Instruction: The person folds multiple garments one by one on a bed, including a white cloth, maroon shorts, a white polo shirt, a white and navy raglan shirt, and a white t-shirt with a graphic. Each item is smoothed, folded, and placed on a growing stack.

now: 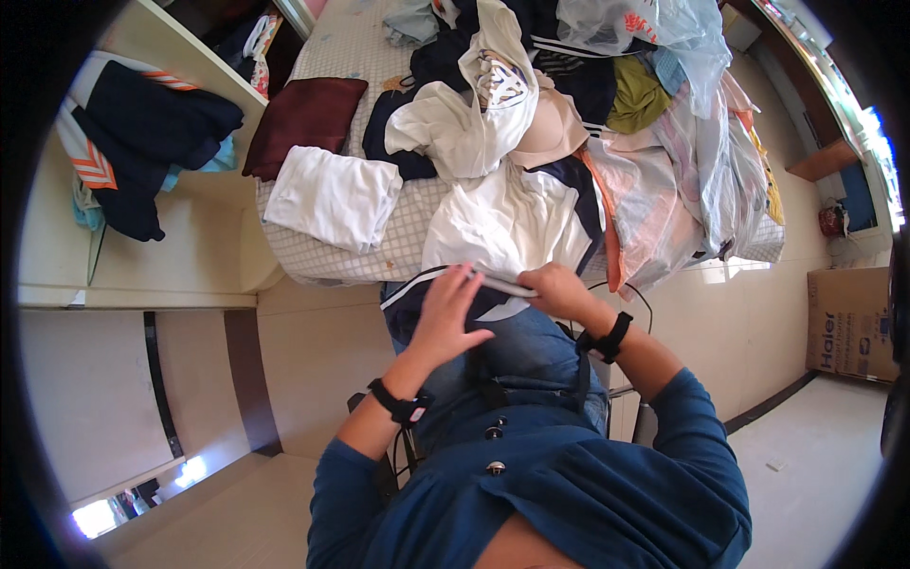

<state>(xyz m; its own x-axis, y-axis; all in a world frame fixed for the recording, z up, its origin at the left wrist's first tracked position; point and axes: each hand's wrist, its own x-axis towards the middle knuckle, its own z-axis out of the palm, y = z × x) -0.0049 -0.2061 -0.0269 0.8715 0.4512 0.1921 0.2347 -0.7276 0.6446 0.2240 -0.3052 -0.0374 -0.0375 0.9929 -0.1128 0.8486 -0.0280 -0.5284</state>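
Across my lap and the bed's near edge lies a white and navy garment (507, 223) with white stripes along its dark part. My right hand (559, 291) is closed on a rolled or folded greyish-white edge of it. My left hand (444, 318) rests on the dark striped part, fingers stretched and thumb apart; its fingertips touch the left end of that same edge. Just beyond, a white top with a dark print (464, 123) lies crumpled beside a beige bra (550, 131). Left of these are a folded white cloth (334, 197) and a dark maroon folded cloth (305, 123).
Clear plastic bags (697, 57), an olive cloth (640, 95) and a pink-orange patterned cloth (645, 199) crowd the bed's right side. Navy clothes with orange stripes (142, 123) sit on a pale shelf at left. A cardboard box (848, 322) stands on the floor at right.
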